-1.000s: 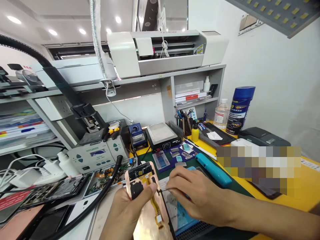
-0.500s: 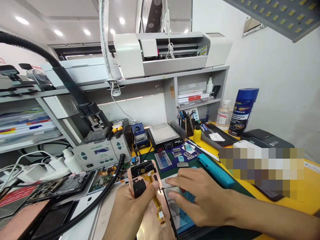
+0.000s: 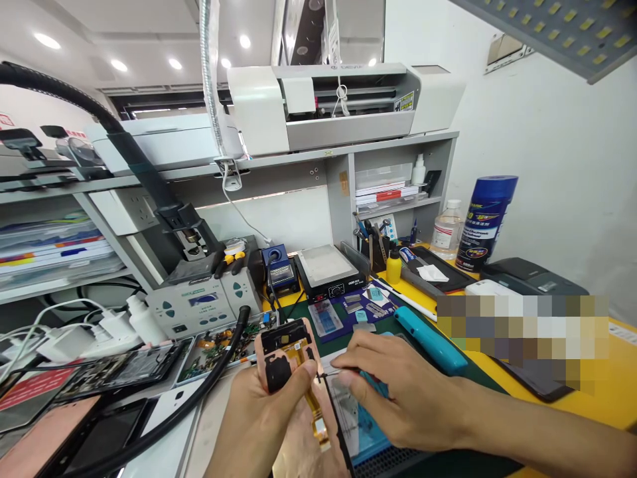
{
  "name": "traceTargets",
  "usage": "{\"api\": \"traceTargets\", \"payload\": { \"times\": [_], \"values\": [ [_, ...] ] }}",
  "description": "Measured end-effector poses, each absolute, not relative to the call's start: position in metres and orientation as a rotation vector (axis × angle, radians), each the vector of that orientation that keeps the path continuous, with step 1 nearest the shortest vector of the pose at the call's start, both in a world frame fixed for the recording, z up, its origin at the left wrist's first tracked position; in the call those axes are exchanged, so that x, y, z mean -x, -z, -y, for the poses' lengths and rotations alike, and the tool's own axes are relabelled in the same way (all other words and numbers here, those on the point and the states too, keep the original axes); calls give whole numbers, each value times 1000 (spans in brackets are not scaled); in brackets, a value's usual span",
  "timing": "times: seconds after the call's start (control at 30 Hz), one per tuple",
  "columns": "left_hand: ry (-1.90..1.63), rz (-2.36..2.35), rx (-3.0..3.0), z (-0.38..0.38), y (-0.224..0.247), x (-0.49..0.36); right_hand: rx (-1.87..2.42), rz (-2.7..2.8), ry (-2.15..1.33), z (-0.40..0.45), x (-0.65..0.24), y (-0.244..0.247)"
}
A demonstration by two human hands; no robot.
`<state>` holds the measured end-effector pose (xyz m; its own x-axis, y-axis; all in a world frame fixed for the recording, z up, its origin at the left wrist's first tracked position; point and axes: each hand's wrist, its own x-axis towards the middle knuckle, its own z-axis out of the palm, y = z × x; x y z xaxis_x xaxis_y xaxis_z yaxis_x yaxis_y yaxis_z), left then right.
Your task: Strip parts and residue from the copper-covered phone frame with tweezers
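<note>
A copper-coloured phone panel (image 3: 293, 458) with a black camera area at its top and an orange flex cable (image 3: 313, 401) down its middle is held in my left hand (image 3: 266, 415), thumb pressed on its face. To its right, my right hand (image 3: 398, 388) is over a blue-and-white tray (image 3: 365, 431), thumb and index finger brought close together at the panel's right edge. Something thin and dark shows between those fingertips and the panel edge; I cannot make out what it is.
A black hose (image 3: 199, 401) curves past on the left, beside a tray of small circuit parts (image 3: 212, 348). Behind stand a hot plate (image 3: 326, 265) and a yellow bottle (image 3: 393, 267). A teal tool (image 3: 432, 342) lies right of my right hand. Opened phones sit at the left.
The thumb and index finger of my right hand have come closer together near the panel's edge. My left hand still holds the panel in nearly the same place.
</note>
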<state>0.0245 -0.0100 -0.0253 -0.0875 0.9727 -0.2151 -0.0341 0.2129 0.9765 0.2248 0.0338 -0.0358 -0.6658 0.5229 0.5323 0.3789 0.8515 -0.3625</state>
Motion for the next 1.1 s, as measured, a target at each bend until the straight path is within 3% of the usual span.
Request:
{"api": "traceTargets", "payload": {
  "times": [1.1],
  "values": [
    [-1212,-1470,-1220,10,23,-29,683,2467,-53,-32,-228,42]
  ]
}}
